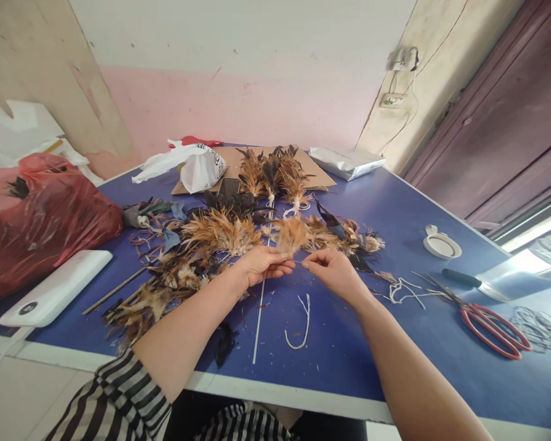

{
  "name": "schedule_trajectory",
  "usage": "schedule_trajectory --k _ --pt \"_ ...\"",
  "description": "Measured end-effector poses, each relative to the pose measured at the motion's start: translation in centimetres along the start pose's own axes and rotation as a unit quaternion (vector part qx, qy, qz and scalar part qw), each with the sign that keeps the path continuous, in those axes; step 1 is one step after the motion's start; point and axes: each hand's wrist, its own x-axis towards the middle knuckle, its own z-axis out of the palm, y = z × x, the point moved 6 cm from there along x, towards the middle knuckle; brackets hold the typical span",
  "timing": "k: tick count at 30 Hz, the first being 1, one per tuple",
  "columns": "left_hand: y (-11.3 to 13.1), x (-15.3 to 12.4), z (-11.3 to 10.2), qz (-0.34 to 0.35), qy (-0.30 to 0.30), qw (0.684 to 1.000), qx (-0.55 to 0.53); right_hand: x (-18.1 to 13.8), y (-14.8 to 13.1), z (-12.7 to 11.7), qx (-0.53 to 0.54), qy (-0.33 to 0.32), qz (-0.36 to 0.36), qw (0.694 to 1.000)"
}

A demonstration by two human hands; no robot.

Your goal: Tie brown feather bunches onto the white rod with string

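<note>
My left hand [262, 264] is closed around the base of a small bunch of fluffy brown feathers [290, 234], which points away from me. A thin pale thread [298, 262] runs from that base to my right hand [334, 274], whose thumb and forefinger pinch its end. On the blue table [349, 349] below my hands lies a loose bent piece of white string [307, 324]. Loose brown and black feathers [224, 231] are heaped left of my hands, and more feathers [344, 236] lie just beyond my right hand.
Feather bundles [272, 171] rest on cardboard [321, 174] at the back. Red-handled scissors [491, 327], a dark-handled knife [461, 277] and a tape roll [442, 245] lie right. To the left are a white power bank [57, 285] with a cable and a red plastic bag [50, 226].
</note>
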Motion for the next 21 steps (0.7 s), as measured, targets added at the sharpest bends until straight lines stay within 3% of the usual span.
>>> schedule_trajectory --k 7,14,17,21 --pt "0.5 -0.3 0.4 0.068 0.047 0.991 0.102 -0.8 -2.2 -0.6 -0.109 0.085 -0.139 0.981" --pt "0.1 -0.1 1.3 0.122 -0.011 0.97 0.21 -2.0 -3.6 -0.2 -0.248 0.132 -0.201 0.938" --pt "-0.3 -0.2 1.9 0.122 -0.027 0.954 0.274 -2.4 -4.5 0.5 -0.311 0.118 -0.248 0.91" --pt "-0.9 -0.8 2.8 0.11 -0.076 0.932 0.337 -2.5 -5.5 1.6 -0.373 0.042 -0.311 0.873"
